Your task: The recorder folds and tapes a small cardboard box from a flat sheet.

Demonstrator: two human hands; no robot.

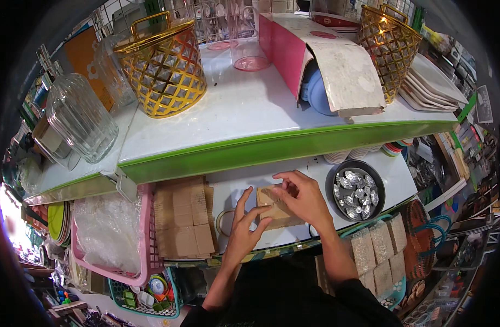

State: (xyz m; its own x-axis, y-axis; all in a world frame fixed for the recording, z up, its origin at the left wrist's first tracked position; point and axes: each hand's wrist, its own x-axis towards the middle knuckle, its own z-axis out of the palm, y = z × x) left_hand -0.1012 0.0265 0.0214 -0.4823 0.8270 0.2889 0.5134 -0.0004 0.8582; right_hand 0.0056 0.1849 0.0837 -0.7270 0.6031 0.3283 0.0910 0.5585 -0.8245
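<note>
A small brown cardboard box rests on the lower white shelf in front of me. My left hand is at its left side, fingers spread, with thumb and index fingertip at the box's edge. From the right, my right hand reaches over the top with bent fingers gripping the box's upper part; some of its fingertips are hidden. Just left of my left hand lies a tape roll, partly covered by it. A stack of flat cardboard pieces sits farther left.
A dark round pan holds several shiny silver, faceted pieces. The green-edged upper shelf overhangs the work spot, carrying gold lattice baskets and glass bottles. A pink basket with clear wrap stands left; wrapped packs sit right.
</note>
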